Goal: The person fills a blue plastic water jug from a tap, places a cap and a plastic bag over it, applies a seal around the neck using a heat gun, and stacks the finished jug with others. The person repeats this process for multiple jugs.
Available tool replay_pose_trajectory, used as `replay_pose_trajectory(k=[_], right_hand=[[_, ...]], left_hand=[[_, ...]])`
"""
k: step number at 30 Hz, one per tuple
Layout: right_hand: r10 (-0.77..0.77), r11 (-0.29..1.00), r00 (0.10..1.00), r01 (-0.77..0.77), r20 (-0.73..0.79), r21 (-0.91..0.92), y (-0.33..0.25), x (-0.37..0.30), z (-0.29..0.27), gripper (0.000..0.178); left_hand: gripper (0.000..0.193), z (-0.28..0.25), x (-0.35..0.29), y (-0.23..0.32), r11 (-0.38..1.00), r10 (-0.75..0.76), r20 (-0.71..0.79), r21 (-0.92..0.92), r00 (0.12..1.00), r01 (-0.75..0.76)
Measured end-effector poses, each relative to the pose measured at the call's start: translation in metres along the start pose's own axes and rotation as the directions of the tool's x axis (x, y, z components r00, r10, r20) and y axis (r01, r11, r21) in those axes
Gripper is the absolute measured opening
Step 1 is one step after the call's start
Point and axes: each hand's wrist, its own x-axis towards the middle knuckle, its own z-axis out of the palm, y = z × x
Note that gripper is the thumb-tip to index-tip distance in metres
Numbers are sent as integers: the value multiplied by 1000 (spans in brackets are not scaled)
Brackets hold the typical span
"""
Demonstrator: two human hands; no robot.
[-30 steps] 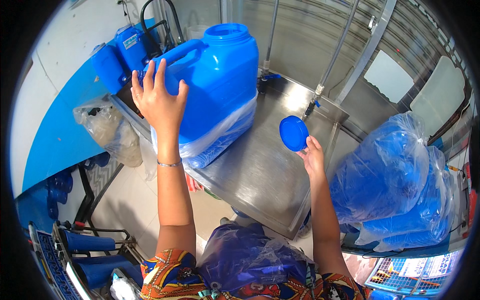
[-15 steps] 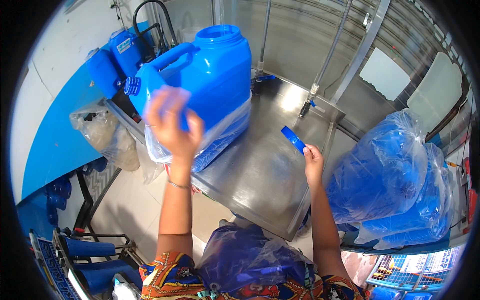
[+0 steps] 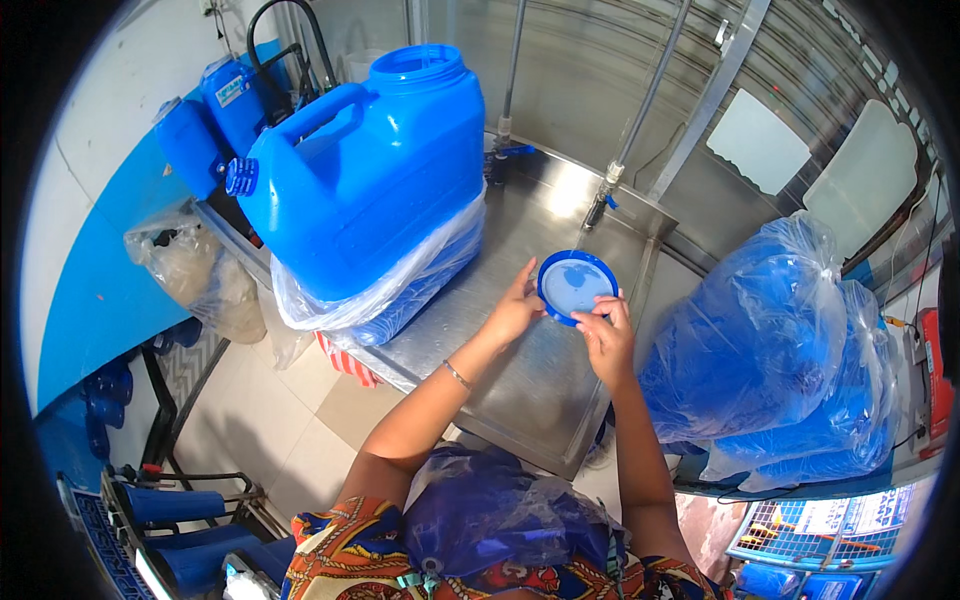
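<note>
A round blue screw lid (image 3: 572, 285) with a pale inner disc is held tilted above the steel sink top, its inner side showing. My left hand (image 3: 513, 312) grips its left edge with the fingers. From the lower right, my right hand (image 3: 607, 338) pinches the rim. To the left stands a large blue water jug (image 3: 375, 190) with a handle, its wide mouth uncovered and a small blue cap (image 3: 241, 177) on its spout. A clear plastic bag (image 3: 400, 285) is gathered around the jug's lower part.
Bagged blue containers (image 3: 750, 340) stand to the right of the steel sink top (image 3: 500, 380). Two taps on pipes, one a black tap (image 3: 597, 212), rise at the back. Smaller blue jugs (image 3: 190, 145) and a hanging clear bag (image 3: 205, 275) are at left.
My left hand has come away from beside the jug, moving right to the lid. The lid, earlier edge-on in my right hand, is now turned with its inner side showing.
</note>
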Motion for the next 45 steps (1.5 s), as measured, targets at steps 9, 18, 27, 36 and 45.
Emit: replay_pose_trajectory(k=[9,18,27,36,45], right_hand=[[-13,991,981,39,196,-130,-13,3,-11,23],[288,911,949,-229,131,-343,15,38,30,28],[168,977,909,-103,380,-185,9,36,50,26],[366,868,902,-420,231,266,38,22,30,15],[551,-312,626,-459,552,832,79,3,37,32]], left_hand=[[54,0,4,-8,990,-65,-29,-129,997,61],[56,12,14,-25,995,-46,-183,79,982,61],[58,-16,36,-22,1000,-20,-155,-20,988,17],[44,-31,52,-20,964,-268,-91,-23,959,267],[29,-50,57,-32,933,-182,225,-269,957,240]])
